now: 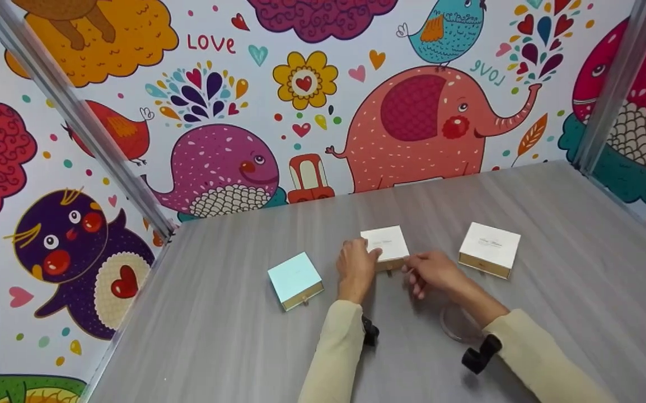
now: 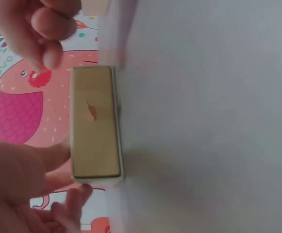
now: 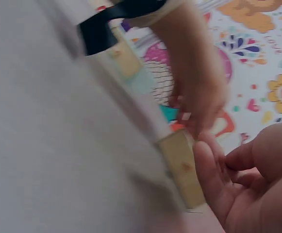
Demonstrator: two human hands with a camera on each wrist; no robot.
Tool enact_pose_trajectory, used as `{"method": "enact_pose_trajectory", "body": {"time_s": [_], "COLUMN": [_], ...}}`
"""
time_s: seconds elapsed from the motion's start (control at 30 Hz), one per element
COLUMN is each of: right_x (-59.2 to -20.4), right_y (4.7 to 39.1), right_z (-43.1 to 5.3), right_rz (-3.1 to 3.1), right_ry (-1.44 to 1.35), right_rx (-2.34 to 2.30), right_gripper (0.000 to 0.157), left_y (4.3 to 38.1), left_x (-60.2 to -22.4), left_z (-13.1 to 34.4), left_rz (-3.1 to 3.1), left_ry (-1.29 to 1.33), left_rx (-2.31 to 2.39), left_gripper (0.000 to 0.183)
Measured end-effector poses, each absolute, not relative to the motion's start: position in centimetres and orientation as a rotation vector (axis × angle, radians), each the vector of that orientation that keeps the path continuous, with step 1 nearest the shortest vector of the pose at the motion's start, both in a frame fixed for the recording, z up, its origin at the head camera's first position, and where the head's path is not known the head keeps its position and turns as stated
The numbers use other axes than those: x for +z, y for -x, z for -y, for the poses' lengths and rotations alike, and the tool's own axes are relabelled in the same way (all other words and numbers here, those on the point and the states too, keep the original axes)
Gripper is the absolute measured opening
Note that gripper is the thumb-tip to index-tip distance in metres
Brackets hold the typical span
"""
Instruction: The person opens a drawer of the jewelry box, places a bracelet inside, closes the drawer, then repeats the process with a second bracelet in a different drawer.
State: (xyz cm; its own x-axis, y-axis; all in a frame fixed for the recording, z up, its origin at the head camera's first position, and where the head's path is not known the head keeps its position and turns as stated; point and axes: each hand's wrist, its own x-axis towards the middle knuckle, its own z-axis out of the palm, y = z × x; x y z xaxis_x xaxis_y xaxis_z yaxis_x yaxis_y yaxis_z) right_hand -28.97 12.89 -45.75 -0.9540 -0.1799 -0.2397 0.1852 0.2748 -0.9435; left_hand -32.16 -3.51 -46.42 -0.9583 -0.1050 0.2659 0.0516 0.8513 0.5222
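In the head view a small white drawer box (image 1: 394, 237) with a gold front lies on the table between the hands. My left hand (image 1: 357, 267) holds it by its left side, thumb over the top and fingers along the side. The left wrist view shows the gold drawer front (image 2: 96, 141) with a short brown pull tab (image 2: 91, 111) at its middle. My right hand (image 1: 434, 271) is at the box's front right corner, fingers loosely bent and nothing between them. From the right wrist, the drawer front (image 3: 180, 170) appears just beyond its fingertips.
A pale blue box (image 1: 295, 277) stands left of the hands, and another white box (image 1: 490, 244) stands to the right, both with gold fronts. A thin clear ring (image 1: 444, 326) shows beside the right wrist. Behind the grey table (image 1: 222, 313) rises a cartoon-printed wall (image 1: 323, 129).
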Motion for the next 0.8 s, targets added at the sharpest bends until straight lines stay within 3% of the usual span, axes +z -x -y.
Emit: {"method": "enact_pose_trajectory", "body": {"time_s": [0.23, 0.8], "right_x": [-42.9, -42.2], "right_y": [28.6, 29.2], "right_z": [-16.2, -23.0], "right_rz": [-2.469, -2.701], "right_ry": [-0.001, -0.253], "right_rx": [-1.695, -1.749], "right_gripper": [0.031, 0.043], "left_y": [31.6, 29.7], "left_x": [-45.2, -44.1], "left_z": [2.8, -1.6], "left_rz": [2.739, 2.657], "left_ry": [-0.102, 0.122], "left_rx": [-0.884, -1.152], "left_gripper": [0.036, 0.016]}}
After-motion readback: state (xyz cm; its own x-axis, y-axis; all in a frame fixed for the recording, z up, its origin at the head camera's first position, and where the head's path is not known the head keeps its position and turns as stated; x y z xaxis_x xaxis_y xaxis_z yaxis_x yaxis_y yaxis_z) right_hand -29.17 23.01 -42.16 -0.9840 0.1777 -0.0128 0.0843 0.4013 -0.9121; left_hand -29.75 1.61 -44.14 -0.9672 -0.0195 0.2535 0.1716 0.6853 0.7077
